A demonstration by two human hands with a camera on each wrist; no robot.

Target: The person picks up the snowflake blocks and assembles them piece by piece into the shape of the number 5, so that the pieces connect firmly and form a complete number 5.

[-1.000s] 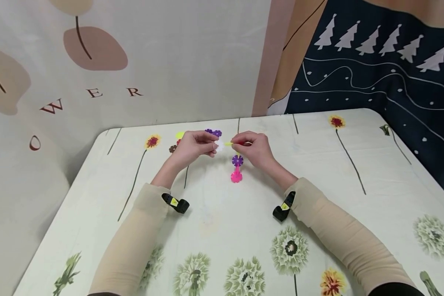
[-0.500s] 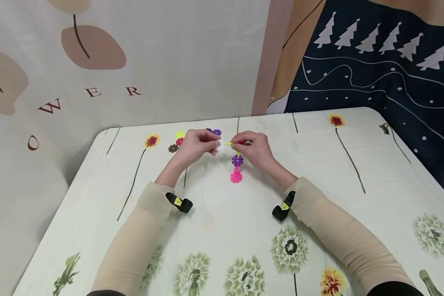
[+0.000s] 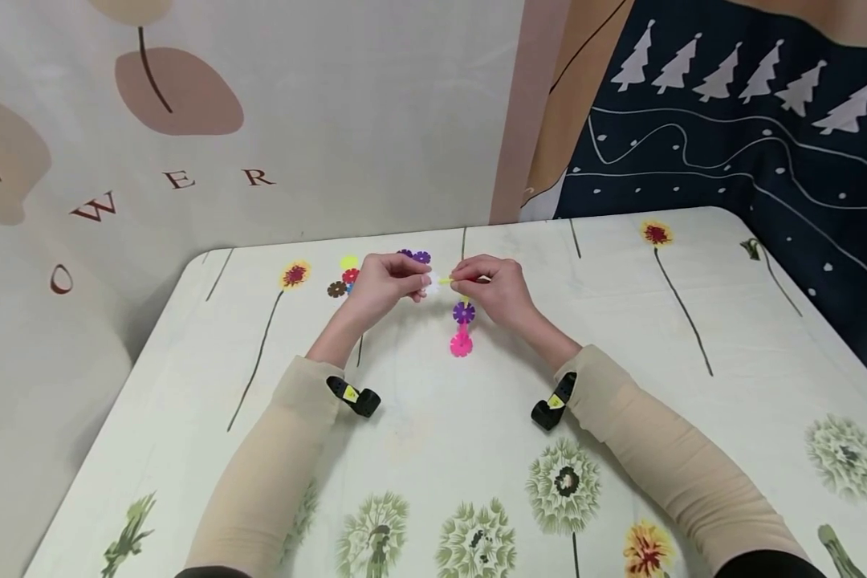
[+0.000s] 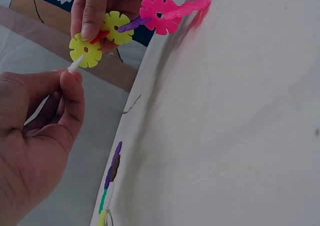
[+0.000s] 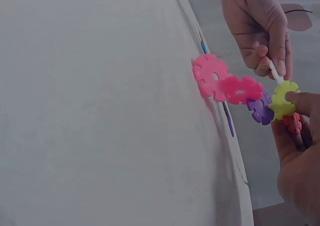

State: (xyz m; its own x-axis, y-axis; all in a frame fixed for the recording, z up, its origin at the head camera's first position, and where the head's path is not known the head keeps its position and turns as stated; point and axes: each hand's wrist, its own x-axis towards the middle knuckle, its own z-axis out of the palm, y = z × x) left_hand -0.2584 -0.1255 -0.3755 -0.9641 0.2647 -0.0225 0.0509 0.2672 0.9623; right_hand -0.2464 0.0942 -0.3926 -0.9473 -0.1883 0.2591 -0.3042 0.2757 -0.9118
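Observation:
My left hand (image 3: pixel 386 285) pinches a white notched plastic disc (image 4: pixel 76 63) between thumb and fingertips. Opposite it, my right hand (image 3: pixel 498 291) grips a chain of interlocking flower-shaped discs by its upper end, thumb on a yellow disc (image 4: pixel 86 51). A red disc (image 5: pixel 294 123) peeks out between the right fingers beside a second yellow disc (image 4: pixel 118 28). From there the chain runs through a purple disc (image 3: pixel 464 313) to two pink discs, the nearer one (image 3: pixel 461 345) hanging lowest. The white disc's edge meets the rim of the yellow disc, at a notch partly hidden by its angle.
Behind my left hand lie loose discs on the flowered tablecloth (image 3: pixel 419 449): a yellow one (image 3: pixel 349 262), a red one (image 3: pixel 350 275), a brown one (image 3: pixel 336 289) and purple ones (image 3: pixel 421 257). A printed curtain (image 3: pixel 376 120) hangs behind the table's far edge.
My left hand has edged slightly right, bringing the white disc closer to the yellow one. The right hand and its chain have stayed nearly still.

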